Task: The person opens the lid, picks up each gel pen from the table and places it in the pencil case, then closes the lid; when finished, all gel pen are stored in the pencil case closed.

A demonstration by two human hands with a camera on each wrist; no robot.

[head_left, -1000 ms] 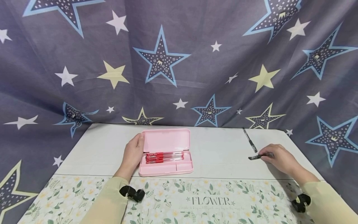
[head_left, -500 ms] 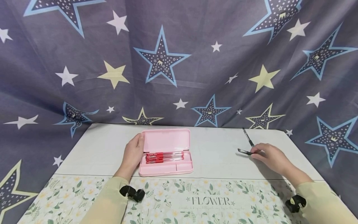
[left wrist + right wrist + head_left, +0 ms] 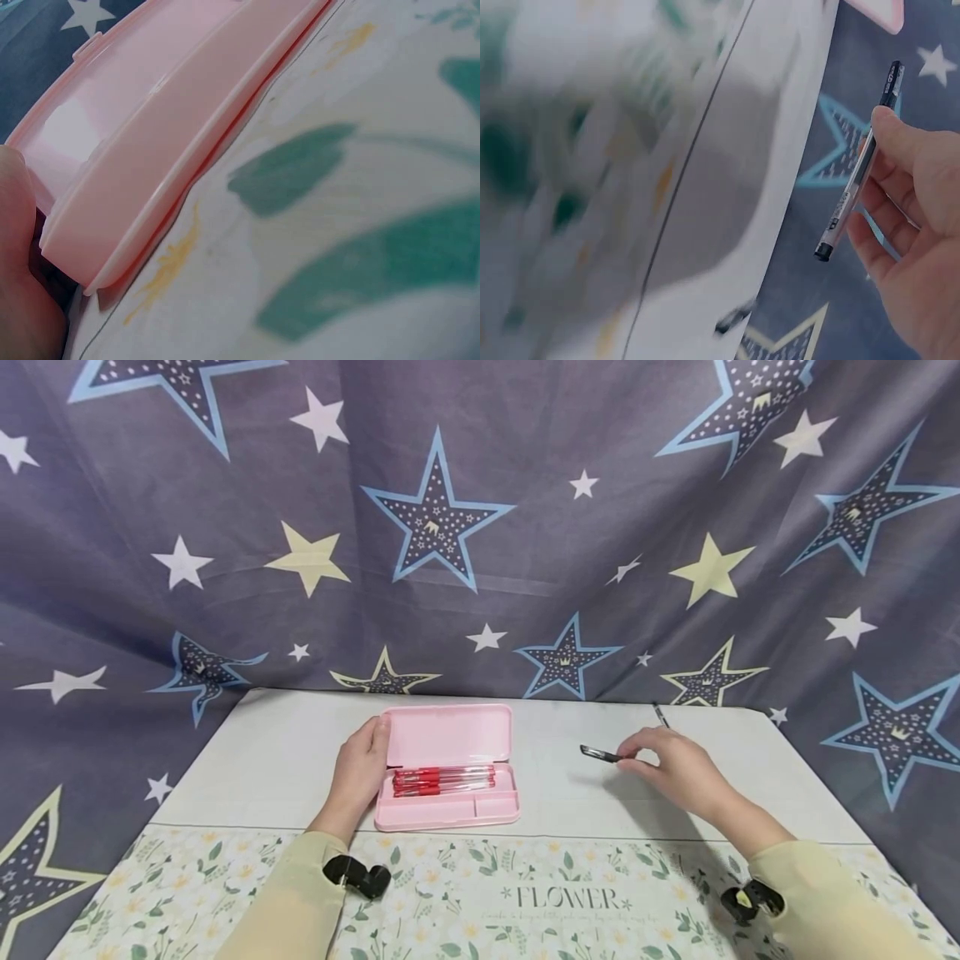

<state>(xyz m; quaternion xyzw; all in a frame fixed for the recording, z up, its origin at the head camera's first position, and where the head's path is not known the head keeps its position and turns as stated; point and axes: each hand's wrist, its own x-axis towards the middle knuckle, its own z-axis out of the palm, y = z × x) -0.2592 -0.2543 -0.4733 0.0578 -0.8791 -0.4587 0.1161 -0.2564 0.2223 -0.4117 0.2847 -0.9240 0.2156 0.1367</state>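
Note:
A pink pencil case lies with its lid raised, and several red pens rest in its back compartment. My left hand grips the lid's left edge, thumb at the front and the other fingers hidden behind. In the left wrist view, the pink case fills the upper left beside that hand. My right hand pinches a black gel pen above the white tabletop, with its capped end pointing left. The right wrist view shows this clear-barrelled pen held between thumb and fingers.
Another black pen lies near the back edge, partly hidden behind my right hand. A flower-printed cloth covers the front of the white table. A star-patterned curtain hangs behind and at both sides.
My right hand has lifted the black gel pen and carried it left towards the pencil case. The left hand and the case have stayed put.

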